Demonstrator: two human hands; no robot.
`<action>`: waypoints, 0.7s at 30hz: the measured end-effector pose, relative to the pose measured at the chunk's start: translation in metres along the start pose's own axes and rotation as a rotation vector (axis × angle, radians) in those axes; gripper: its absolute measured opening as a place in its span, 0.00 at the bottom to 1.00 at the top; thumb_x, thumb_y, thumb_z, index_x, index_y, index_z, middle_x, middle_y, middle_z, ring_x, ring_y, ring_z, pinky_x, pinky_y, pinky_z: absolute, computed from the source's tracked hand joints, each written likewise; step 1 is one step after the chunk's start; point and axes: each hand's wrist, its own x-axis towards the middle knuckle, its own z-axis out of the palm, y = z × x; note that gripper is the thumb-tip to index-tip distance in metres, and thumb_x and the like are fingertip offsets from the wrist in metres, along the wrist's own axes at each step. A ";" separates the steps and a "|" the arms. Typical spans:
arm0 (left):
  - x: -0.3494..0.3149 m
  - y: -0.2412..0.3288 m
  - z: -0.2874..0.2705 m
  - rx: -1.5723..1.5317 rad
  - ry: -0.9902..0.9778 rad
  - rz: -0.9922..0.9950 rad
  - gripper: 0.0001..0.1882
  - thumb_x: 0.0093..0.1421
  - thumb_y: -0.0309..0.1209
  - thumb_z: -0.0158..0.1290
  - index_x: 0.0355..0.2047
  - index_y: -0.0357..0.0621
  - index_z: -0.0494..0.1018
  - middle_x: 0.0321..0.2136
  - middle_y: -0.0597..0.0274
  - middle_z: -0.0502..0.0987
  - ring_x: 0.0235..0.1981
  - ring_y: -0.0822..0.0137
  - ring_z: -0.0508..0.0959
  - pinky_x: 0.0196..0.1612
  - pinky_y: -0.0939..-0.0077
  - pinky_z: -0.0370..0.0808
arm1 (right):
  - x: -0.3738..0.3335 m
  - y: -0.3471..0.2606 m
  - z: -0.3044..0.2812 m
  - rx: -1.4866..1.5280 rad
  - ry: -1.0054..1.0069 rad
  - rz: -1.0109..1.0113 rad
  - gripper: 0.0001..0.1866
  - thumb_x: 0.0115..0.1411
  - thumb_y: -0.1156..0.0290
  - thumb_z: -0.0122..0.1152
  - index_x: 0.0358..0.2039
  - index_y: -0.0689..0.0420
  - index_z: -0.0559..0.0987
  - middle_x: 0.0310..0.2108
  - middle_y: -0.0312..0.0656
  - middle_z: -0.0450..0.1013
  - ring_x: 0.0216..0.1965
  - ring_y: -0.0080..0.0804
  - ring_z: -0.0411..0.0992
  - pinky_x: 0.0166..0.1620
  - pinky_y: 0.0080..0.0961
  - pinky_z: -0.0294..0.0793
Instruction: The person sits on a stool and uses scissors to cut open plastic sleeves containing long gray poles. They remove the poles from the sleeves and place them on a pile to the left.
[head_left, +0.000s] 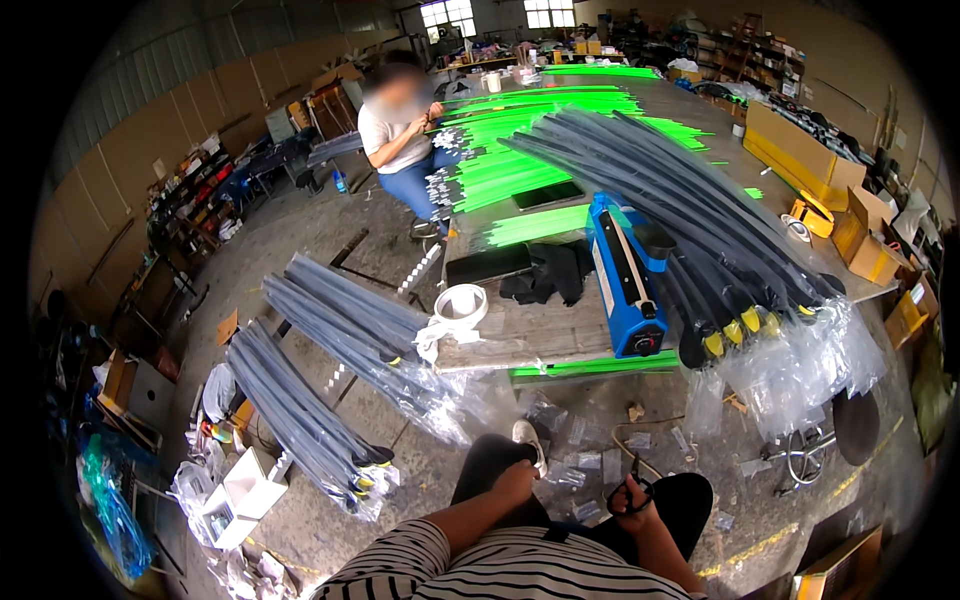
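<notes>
My left hand [515,483] rests on my dark trouser leg with its fingers curled in, and nothing shows in it. In my right hand [634,512], over my other thigh, is a pair of black scissors [638,488] with the blades pointing up and away. Ahead on the table stands a blue heat sealer [628,290] with a long dark bar. To its right lies a bundle of long dark rods in clear plastic [690,200], with yellow bits near the close ends. A roll of white tape [461,306] sits at the table's near left corner.
Bright green rods [540,140] cover the far table [560,335]. Another person [400,130] sits at its left side with both hands raised. Two more wrapped bundles [300,410] lie to the left. Plastic scraps [585,460] litter the floor. Cardboard boxes [800,160] line the right.
</notes>
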 end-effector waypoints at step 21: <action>0.000 0.007 -0.016 0.075 -0.130 -0.061 0.04 0.44 0.27 0.46 0.21 0.45 0.70 0.22 0.50 0.72 0.27 0.51 0.73 0.30 0.58 0.67 | 0.009 0.002 -0.009 0.016 -0.033 0.008 0.17 0.53 0.57 0.54 0.16 0.52 0.62 0.12 0.32 0.54 0.15 0.23 0.55 0.18 0.16 0.56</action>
